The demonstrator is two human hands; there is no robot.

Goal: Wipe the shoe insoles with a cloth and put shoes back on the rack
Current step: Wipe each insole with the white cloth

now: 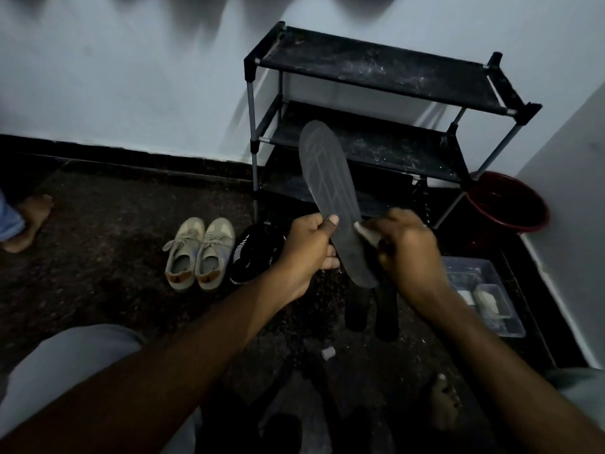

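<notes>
Gripped mid-length by curled left hand [311,247], thumb on front: flat dark-grey insole [327,178], held before black three-tier rack [376,70]. Long axis near-upright, toe up-left, heel toward camera. Pinched in right hand [406,247]: pale folded cloth [366,232], pressed against insole edge.

**user1:** is that dark grey foam insole [327,178] plain?

**user2:** nah, faint paler lines across it. Beige lace-up sneakers [199,253] at nine o'clock have tan heel patches, black fabric-shelf rack [376,70] is speckled white, dark red round plastic bucket [510,204] at three.
</notes>
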